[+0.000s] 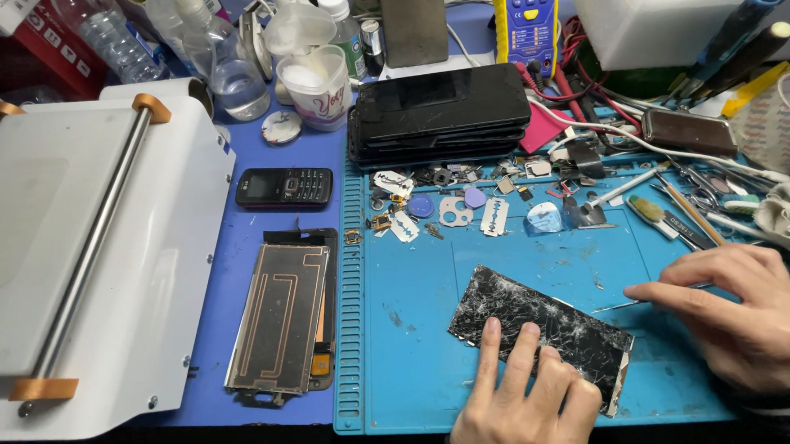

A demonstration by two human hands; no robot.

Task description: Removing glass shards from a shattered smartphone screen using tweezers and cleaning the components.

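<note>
On the blue mat point(416, 284) of your bench, your left hand point(521, 400) presses two fingertips point(491, 332) onto the cracked black screen panel point(545, 331), released. Your right hand point(742, 316) pinches thin tweezers point(620, 306) beside it. Up left, a red box point(48, 42) with a white label sits by bottles.

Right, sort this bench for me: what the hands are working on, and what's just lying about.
In use:
- cracked phone screen, pressed down by the left hand
- thin metal tool, in the right hand
- blue mat beneath

Lying about:
- stack of phones
- small black keypad phone
- razor blade
- white machine
- yellow meter
</note>
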